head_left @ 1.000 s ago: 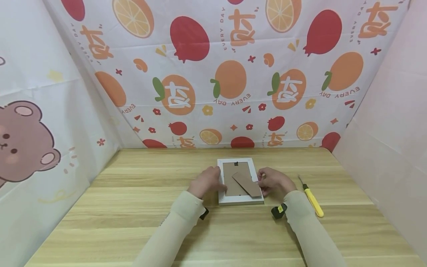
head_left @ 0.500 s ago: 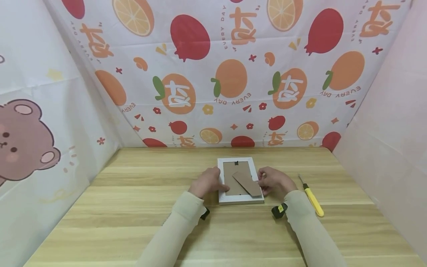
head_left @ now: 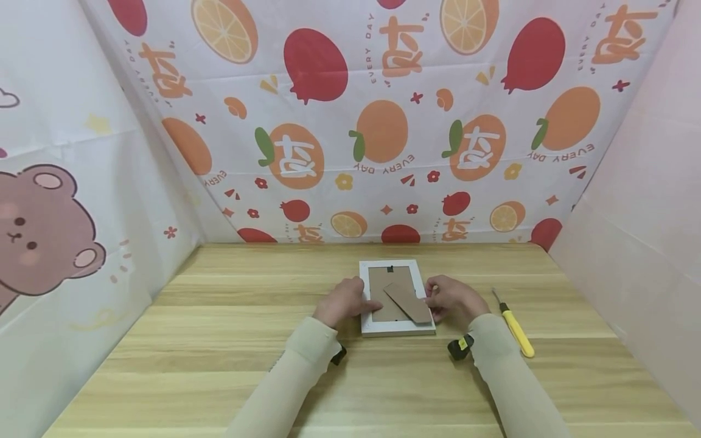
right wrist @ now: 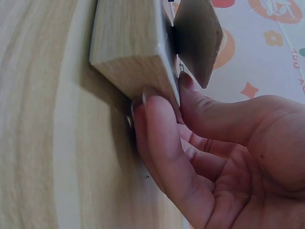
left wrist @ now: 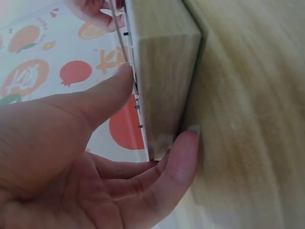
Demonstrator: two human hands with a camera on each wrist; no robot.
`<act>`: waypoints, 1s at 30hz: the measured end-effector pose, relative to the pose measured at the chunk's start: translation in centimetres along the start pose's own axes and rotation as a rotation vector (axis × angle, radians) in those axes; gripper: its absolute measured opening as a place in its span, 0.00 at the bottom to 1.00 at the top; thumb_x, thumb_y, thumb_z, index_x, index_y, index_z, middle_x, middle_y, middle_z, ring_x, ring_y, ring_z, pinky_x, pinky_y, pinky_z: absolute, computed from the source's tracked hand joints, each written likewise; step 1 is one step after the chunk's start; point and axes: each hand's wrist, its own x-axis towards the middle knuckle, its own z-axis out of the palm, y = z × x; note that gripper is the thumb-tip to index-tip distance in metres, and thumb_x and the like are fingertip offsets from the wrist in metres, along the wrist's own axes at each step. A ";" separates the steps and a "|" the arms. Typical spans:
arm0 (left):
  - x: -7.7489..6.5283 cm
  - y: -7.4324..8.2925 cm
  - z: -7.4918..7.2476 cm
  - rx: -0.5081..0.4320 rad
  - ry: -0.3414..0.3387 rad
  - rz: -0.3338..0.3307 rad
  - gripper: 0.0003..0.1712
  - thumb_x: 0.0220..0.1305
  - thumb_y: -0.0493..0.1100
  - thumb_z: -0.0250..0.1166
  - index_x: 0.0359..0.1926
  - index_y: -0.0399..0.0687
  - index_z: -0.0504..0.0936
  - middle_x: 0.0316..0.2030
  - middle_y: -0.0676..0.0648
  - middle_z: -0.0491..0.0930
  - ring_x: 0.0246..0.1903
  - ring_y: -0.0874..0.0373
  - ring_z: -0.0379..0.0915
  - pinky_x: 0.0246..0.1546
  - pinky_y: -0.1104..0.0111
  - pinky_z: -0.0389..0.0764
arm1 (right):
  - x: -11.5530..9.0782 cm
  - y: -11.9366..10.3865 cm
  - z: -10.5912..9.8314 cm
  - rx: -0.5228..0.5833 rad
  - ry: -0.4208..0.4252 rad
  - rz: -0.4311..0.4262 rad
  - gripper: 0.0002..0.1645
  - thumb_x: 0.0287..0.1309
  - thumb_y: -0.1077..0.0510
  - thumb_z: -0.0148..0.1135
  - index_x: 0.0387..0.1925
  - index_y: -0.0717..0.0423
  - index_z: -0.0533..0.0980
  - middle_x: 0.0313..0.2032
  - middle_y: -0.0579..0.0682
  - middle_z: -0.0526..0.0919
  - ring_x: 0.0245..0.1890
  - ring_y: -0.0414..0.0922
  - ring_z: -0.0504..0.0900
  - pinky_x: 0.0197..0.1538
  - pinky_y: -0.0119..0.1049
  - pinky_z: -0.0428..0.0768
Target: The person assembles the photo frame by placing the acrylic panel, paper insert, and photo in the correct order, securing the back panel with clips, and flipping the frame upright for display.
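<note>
Face down on the wooden table lies a white picture frame (head_left: pixel 378 331), its brown backing board (head_left: pixel 378 283) showing. A brown easel stand (head_left: pixel 408 304) slants across that board. My left hand (head_left: pixel 344 302) grips the frame's left side, thumb over the backing and fingers along the outer edge. At the right side my right hand (head_left: pixel 453 297) pinches the frame edge, its thumb beside the stand. The left wrist view shows the frame's wood-grained side (left wrist: pixel 167 71) near the left fingertips. In the right wrist view, the right fingers (right wrist: pixel 164 138) press the frame's side.
A screwdriver with a yellow handle (head_left: pixel 517 333) lies right of the right hand. Black wrist devices (head_left: pixel 460 347) sit under the sleeves. A fruit-print cloth (head_left: pixel 383 201) stands behind the table, with cloth walls on both sides.
My left thumb has slid rightward, further over the backing board. The right hand keeps its hold, and the frame stays in about the same place; the head view has shifted slightly.
</note>
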 end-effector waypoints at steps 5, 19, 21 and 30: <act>0.2 0.1 0.0 0.020 0.017 0.010 0.24 0.60 0.53 0.76 0.39 0.37 0.78 0.27 0.46 0.75 0.26 0.55 0.68 0.25 0.67 0.68 | -0.1 -0.1 -0.1 -0.008 0.009 0.002 0.03 0.71 0.67 0.57 0.39 0.62 0.72 0.32 0.55 0.82 0.27 0.43 0.82 0.31 0.32 0.85; 0.4 0.4 0.1 0.026 0.022 0.002 0.23 0.62 0.53 0.74 0.38 0.37 0.78 0.27 0.46 0.75 0.26 0.54 0.69 0.25 0.66 0.68 | -0.3 -0.1 -0.3 -0.014 0.015 0.012 0.03 0.71 0.67 0.58 0.39 0.62 0.72 0.32 0.54 0.82 0.28 0.43 0.82 0.31 0.32 0.85; 0.4 0.4 0.1 0.021 0.025 -0.004 0.23 0.62 0.53 0.74 0.38 0.38 0.78 0.27 0.45 0.76 0.25 0.55 0.69 0.24 0.67 0.68 | -0.2 -0.1 -0.3 -0.010 0.018 0.009 0.02 0.71 0.67 0.57 0.39 0.62 0.72 0.32 0.54 0.82 0.28 0.43 0.82 0.31 0.32 0.85; 0.3 0.0 0.2 -0.015 0.025 -0.008 0.22 0.61 0.52 0.76 0.35 0.39 0.77 0.24 0.47 0.73 0.23 0.56 0.68 0.22 0.68 0.67 | -0.1 0.1 0.0 -0.012 0.007 -0.003 0.02 0.72 0.67 0.57 0.40 0.62 0.72 0.32 0.55 0.82 0.28 0.43 0.82 0.31 0.32 0.85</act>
